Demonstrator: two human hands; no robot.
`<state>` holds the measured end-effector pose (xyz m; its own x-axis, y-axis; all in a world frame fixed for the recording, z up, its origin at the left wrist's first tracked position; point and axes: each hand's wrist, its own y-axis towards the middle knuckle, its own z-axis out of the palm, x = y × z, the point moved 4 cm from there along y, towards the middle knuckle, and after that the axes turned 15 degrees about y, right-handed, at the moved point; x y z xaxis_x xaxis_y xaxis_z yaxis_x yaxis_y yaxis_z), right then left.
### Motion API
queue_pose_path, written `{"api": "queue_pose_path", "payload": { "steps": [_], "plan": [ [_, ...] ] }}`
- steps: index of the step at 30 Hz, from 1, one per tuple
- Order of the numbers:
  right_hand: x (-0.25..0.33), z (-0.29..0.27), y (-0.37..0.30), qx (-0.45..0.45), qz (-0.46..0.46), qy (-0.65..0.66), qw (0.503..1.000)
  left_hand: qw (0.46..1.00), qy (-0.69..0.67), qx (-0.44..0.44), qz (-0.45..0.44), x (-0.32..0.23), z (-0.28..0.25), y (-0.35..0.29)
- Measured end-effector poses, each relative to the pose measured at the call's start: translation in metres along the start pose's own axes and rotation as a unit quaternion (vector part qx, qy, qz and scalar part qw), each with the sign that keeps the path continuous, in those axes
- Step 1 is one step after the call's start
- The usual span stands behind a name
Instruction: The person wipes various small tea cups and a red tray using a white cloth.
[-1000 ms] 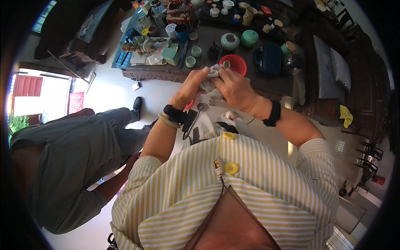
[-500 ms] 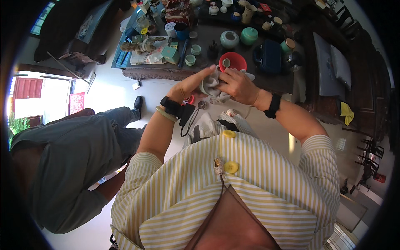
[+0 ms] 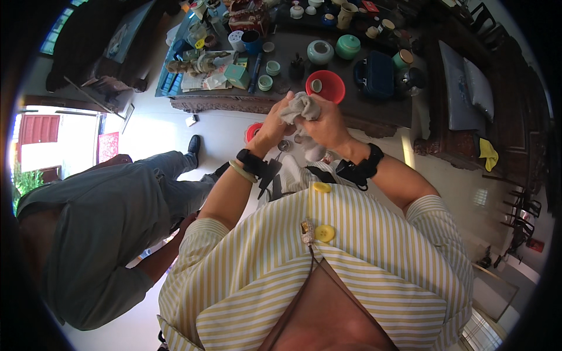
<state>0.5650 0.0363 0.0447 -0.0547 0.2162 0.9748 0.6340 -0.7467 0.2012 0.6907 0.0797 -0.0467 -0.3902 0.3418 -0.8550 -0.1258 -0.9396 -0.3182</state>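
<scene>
The left hand [image 3: 274, 121], at upper centre of the frame, has its fingers wrapped around one side of a crumpled grey cloth [image 3: 301, 107]; the right hand [image 3: 329, 125] clasps the other side, and whether anything sits inside the folds cannot be told. To handle it well, both hands should press evenly and gather any loose folds in, since a trailing end could catch the small cup [image 3: 317, 86] in the red bowl [image 3: 334, 88] just beyond. Around them, a person in grey [image 3: 96, 228] fills the left of the frame; on the table [image 3: 383, 110], a green box [image 3: 237, 76] stands left of two pale cups [image 3: 265, 83], limiting sideways room. A round grey jar [image 3: 320, 52] lies past the bowl, and a dark blue case [image 3: 376, 76] blocks the right.
</scene>
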Motion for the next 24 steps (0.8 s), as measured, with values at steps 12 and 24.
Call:
{"api": "queue_pose_path", "payload": {
  "steps": [12, 24],
  "plan": [
    [0.001, -0.019, -0.004, 0.109, -0.121, -0.044, 0.986, 0.99, 0.109, -0.09, 0.009, -0.019, 0.016, -0.005],
    [0.023, -0.009, -0.003, 0.171, -0.251, -0.163, 0.939, 0.98, -0.166, 0.024, -0.104, -0.023, 0.034, -0.012]
  ]
}}
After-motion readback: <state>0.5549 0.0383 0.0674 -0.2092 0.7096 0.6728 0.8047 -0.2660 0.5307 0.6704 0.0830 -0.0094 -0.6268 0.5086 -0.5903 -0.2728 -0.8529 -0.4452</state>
